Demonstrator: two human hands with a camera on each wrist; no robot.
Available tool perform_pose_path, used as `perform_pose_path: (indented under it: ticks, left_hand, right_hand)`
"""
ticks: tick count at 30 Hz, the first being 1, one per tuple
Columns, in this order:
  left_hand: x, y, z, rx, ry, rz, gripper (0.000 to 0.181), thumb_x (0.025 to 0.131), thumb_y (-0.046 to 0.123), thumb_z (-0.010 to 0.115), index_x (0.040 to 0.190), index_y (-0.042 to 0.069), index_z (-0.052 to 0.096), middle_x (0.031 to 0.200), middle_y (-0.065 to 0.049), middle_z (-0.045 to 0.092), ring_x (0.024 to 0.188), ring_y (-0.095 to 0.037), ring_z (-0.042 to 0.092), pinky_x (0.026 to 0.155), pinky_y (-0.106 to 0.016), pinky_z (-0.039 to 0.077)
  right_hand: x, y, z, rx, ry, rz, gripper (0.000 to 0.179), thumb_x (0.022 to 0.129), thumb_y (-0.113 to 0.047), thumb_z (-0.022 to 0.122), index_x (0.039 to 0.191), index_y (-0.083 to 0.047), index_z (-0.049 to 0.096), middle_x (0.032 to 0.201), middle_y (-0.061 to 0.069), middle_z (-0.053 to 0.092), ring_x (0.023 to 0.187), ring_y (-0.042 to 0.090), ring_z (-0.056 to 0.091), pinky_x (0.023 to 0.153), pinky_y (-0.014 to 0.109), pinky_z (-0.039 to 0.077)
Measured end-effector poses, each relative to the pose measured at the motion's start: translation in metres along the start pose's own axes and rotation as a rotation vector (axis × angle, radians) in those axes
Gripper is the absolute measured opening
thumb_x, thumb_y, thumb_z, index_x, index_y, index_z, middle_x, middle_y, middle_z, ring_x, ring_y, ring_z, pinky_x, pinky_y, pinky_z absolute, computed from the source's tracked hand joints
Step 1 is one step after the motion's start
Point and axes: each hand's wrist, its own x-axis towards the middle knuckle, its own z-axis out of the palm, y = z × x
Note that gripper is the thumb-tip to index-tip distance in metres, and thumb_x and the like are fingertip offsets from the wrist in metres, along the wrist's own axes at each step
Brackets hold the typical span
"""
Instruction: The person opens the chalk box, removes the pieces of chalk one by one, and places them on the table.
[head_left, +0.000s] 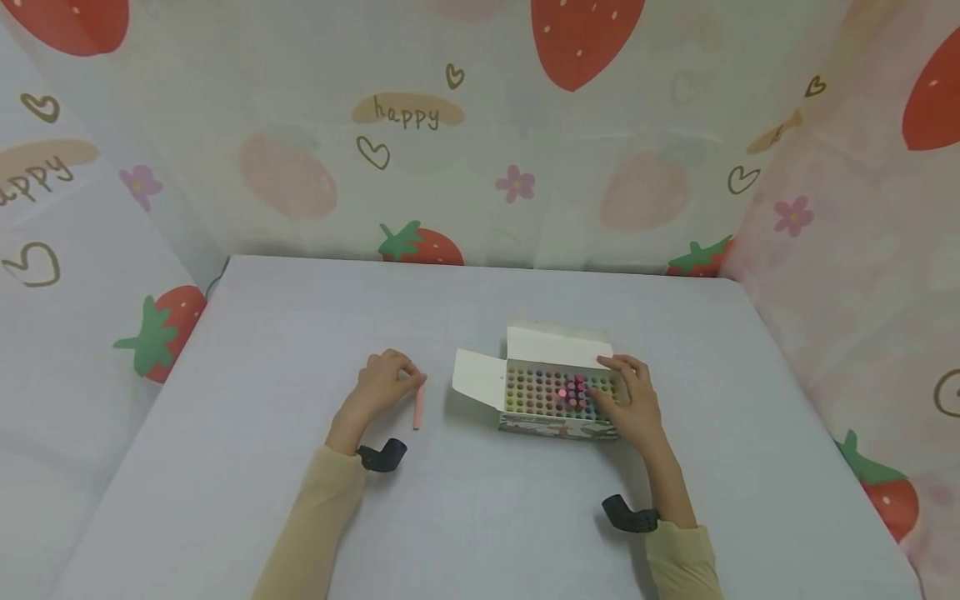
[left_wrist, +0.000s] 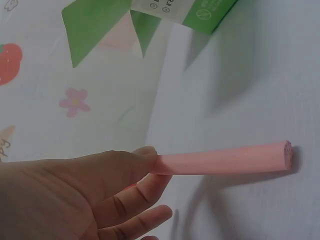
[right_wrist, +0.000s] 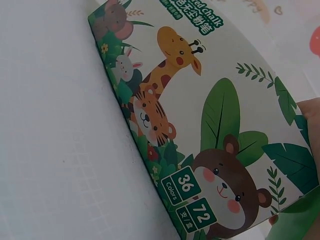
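White table (head_left: 450,525), strawberry-print backdrop (head_left: 408,179): your pink chalk stick (head_left: 418,406) is the weak point.
Stick is left of the chalk box (head_left: 558,427), slanting down from your left hand (head_left: 382,385), pinched only at its upper end; I can't tell whether the lower tip touches the table. With that grip, a knock on the tip or the box's left flap (head_left: 478,379) could twist it loose or snap it, I'd judge. Over-squeezing could crack it too. Your right hand (head_left: 633,404) is spread, thumb well apart from fingers, resting over the box's right end; a careless thumb might tip the raised pink sticks (head_left: 576,390) beside it.
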Motion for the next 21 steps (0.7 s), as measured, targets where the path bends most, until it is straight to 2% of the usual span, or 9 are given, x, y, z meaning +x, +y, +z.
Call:
perform_pose_path:
  ticks: [4,13,21]
  left_hand:
    - [0.003,-0.005,-0.001,0.021,-0.010,-0.015,0.031,0.090,0.031,0.058,0.098,0.003,0.067,0.126,-0.021,0.051,0.116,-0.042,0.041,0.091,-0.058,0.033]
    - [0.009,-0.013,-0.006,0.085,-0.001,0.001,0.027,0.088,0.031,0.060,0.095,0.006,0.068,0.128,-0.020,0.051,0.115,-0.042,0.040,0.090,-0.057,0.033]
    - [0.011,-0.016,-0.007,0.081,0.012,0.012,0.023,0.088,0.029,0.062,0.088,0.007,0.069,0.129,-0.016,0.050,0.117,-0.040,0.039,0.091,-0.057,0.031]
  right_hand:
    - [-0.001,-0.001,0.000,0.000,-0.007,-0.006,0.047,0.084,-0.015,0.067,0.128,-0.013,0.051,0.136,0.016,0.033,0.127,0.041,0.033,0.097,0.064,0.023]
    - [-0.001,-0.001,0.000,0.006,-0.010,0.000,0.048,0.084,-0.016,0.067,0.129,-0.014,0.050,0.137,0.014,0.033,0.127,0.042,0.033,0.098,0.064,0.024]
    - [-0.001,-0.002,-0.001,0.006,-0.004,-0.003,0.047,0.084,-0.015,0.067,0.128,-0.014,0.051,0.136,0.015,0.033,0.128,0.041,0.033,0.098,0.063,0.024]
